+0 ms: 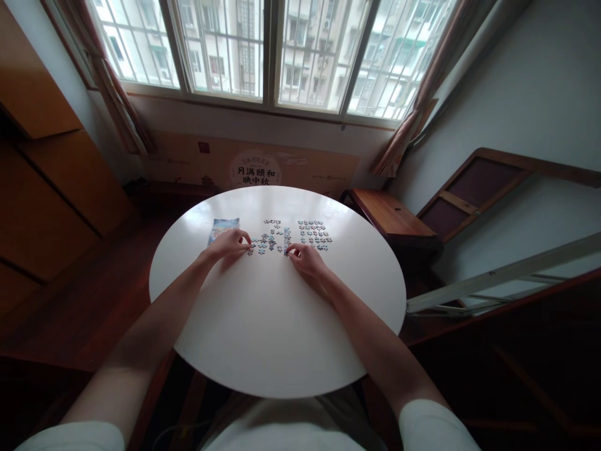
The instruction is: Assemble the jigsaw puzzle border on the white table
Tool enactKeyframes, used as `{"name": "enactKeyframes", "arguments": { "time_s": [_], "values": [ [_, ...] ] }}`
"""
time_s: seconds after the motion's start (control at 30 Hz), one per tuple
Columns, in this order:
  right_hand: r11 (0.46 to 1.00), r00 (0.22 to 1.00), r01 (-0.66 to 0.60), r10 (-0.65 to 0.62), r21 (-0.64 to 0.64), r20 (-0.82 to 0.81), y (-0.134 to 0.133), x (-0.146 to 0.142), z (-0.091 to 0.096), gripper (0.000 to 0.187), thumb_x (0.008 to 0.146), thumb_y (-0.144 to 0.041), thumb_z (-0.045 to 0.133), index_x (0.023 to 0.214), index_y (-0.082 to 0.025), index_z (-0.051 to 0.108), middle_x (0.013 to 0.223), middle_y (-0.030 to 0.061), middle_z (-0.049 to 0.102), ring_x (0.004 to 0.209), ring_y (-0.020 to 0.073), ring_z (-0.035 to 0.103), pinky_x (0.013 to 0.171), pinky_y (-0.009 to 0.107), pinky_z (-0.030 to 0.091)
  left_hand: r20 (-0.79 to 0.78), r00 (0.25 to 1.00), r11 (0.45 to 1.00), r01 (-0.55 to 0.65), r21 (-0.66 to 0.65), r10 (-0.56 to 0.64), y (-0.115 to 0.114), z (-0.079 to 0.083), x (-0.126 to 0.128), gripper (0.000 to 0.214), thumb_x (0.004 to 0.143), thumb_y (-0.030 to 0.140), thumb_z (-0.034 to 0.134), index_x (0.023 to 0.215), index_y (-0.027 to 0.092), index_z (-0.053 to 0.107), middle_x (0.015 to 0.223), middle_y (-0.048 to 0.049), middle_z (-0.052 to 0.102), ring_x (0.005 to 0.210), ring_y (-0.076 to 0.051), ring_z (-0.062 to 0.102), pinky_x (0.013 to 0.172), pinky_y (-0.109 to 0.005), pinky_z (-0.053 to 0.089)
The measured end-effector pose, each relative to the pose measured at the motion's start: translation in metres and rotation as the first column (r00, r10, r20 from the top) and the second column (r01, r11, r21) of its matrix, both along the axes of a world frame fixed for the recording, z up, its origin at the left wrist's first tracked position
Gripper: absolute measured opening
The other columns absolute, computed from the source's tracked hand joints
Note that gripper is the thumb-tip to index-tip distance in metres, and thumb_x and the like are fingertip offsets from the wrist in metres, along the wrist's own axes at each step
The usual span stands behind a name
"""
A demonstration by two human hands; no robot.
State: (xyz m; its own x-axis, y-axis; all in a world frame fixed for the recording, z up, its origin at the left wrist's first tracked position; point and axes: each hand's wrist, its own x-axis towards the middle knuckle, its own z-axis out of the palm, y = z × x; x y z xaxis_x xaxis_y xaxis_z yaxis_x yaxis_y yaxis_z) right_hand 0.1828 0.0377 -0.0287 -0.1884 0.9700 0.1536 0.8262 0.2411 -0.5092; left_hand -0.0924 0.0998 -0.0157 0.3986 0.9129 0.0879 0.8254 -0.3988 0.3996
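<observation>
My left hand [230, 243] is closed, its thumb and fingertips bent down at the left edge of a loose cluster of jigsaw pieces [268, 239]. A small piece seems to be under those fingertips. To the right of the cluster runs a narrow upright strip of joined jigsaw pieces [287, 235]. The curled fingers of my right hand [306, 258] pinch at the strip's lower end. Part of a blue printed picture sheet [226, 223] shows behind my left hand. Several separate jigsaw pieces lie in rows [313, 233] beyond my right hand.
Everything lies on a round white table [277, 332]. A wooden stool or bench [387, 213] stands at its far right, and a folded wooden frame [479, 185] leans against the right wall. A large cardboard panel [188, 160] rests below the barred window.
</observation>
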Motion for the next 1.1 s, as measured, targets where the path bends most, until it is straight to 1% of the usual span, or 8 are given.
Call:
{"name": "enactKeyframes", "arguments": {
  "time_s": [0.27, 0.53, 0.7, 0.8, 0.87, 1.0, 1.03, 1.1],
  "values": [
    [1.000, 1.000, -0.012, 0.012, 0.001, 0.009, -0.0001, 0.0006, 0.0010, 0.023, 0.082, -0.025, 0.055, 0.100, -0.025, 0.070, 0.080, -0.0007, 0.069, 0.070, 0.0133, 0.059, 0.067, 0.023, 0.040, 0.039, 0.999, 0.999, 0.008, -0.039, -0.007, 0.0002, 0.0019, -0.0002, 0.030, 0.072, 0.044, 0.063, 0.082, 0.017, 0.071, 0.057, 0.0014, 0.056, 0.053, -0.012, 0.049, 0.051, -0.023, 0.029],
    [1.000, 1.000, -0.008, 0.008, -0.001, 0.022, 0.0007, 0.0007, 0.0011, 0.023, 0.082, -0.026, 0.055, 0.101, -0.025, 0.070, 0.080, -0.0005, 0.068, 0.071, 0.0134, 0.059, 0.066, 0.023, 0.040, 0.056, 0.998, 0.998, 0.017, -0.055, -0.014, 0.0024, 0.0012, -0.0012, 0.026, 0.070, 0.041, 0.063, 0.080, 0.017, 0.070, 0.055, 0.0018, 0.056, 0.053, -0.013, 0.051, 0.052, -0.023, 0.031],
    [1.000, 1.000, -0.011, 0.011, 0.003, 0.018, 0.0011, 0.0006, 0.0012, 0.023, 0.082, -0.026, 0.055, 0.100, -0.025, 0.070, 0.080, -0.0002, 0.068, 0.070, 0.0137, 0.058, 0.066, 0.023, 0.040, 0.070, 0.997, 0.998, 0.028, -0.063, -0.024, 0.0028, 0.0026, -0.0011, 0.027, 0.067, 0.041, 0.063, 0.079, 0.017, 0.069, 0.067, -0.0002, 0.062, 0.059, -0.014, 0.056, 0.054, -0.023, 0.035],
    [1.000, 1.000, -0.010, 0.010, -0.003, 0.021, 0.0010, 0.0003, 0.0011, 0.023, 0.083, -0.026, 0.055, 0.101, -0.026, 0.070, 0.080, -0.0005, 0.068, 0.070, 0.0134, 0.059, 0.067, 0.023, 0.040, 0.090, 0.995, 0.999, 0.040, -0.029, -0.037, 0.0042, 0.0009, -0.0023, 0.027, 0.065, 0.042, 0.064, 0.077, 0.018, 0.068, 0.077, -0.0015, 0.066, 0.070, -0.017, 0.059, 0.061, -0.023, 0.039],
    [1.000, 1.000, -0.006, 0.006, -0.005, 0.025, 0.0007, 0.0000, 0.0014, 0.022, 0.083, -0.026, 0.056, 0.101, -0.026, 0.069, 0.080, -0.0006, 0.068, 0.070, 0.0133, 0.059, 0.067, 0.023, 0.040, 0.116, 0.993, 0.999, 0.041, -0.018, -0.038, 0.0051, -0.0010, -0.0033, 0.027, 0.064, 0.043, 0.066, 0.076, 0.018, 0.068, 0.080, -0.0019, 0.066, 0.073, -0.017, 0.060, 0.064, -0.024, 0.041],
    [1.000, 1.000, -0.002, 0.002, 0.001, 0.029, 0.0001, -0.0003, 0.0019, 0.022, 0.083, -0.025, 0.057, 0.100, -0.025, 0.070, 0.080, -0.0006, 0.068, 0.069, 0.0129, 0.059, 0.066, 0.022, 0.040, 0.140, 0.990, 0.994, 0.028, -0.107, -0.012, 0.0058, -0.0045, -0.0043, 0.029, 0.067, 0.044, 0.065, 0.081, 0.018, 0.065, 0.069, 0.0007, 0.064, 0.055, -0.014, 0.057, 0.058, -0.024, 0.040],
    [1.000, 1.000, -0.001, 0.001, 0.005, 0.027, 0.0000, -0.0003, 0.0018, 0.022, 0.083, -0.025, 0.057, 0.100, -0.025, 0.070, 0.079, -0.0006, 0.068, 0.069, 0.0128, 0.059, 0.066, 0.022, 0.040, 0.143, 0.990, 0.992, 0.030, -0.121, -0.012, 0.0058, -0.0050, -0.0045, 0.029, 0.067, 0.044, 0.065, 0.081, 0.019, 0.065, 0.068, 0.0011, 0.064, 0.052, -0.013, 0.057, 0.056, -0.024, 0.040],
    [1.000, 1.000, -0.005, 0.005, 0.009, 0.014, 0.0002, 0.0000, 0.0015, 0.021, 0.082, -0.025, 0.057, 0.098, -0.025, 0.071, 0.079, -0.0004, 0.069, 0.068, 0.0126, 0.059, 0.066, 0.022, 0.041, 0.152, 0.988, 0.993, 0.040, -0.113, -0.022, 0.0057, -0.0052, -0.0051, 0.027, 0.067, 0.043, 0.066, 0.078, 0.018, 0.064, 0.074, 0.0004, 0.067, 0.053, -0.012, 0.057, 0.056, -0.023, 0.039]
  ]
}}
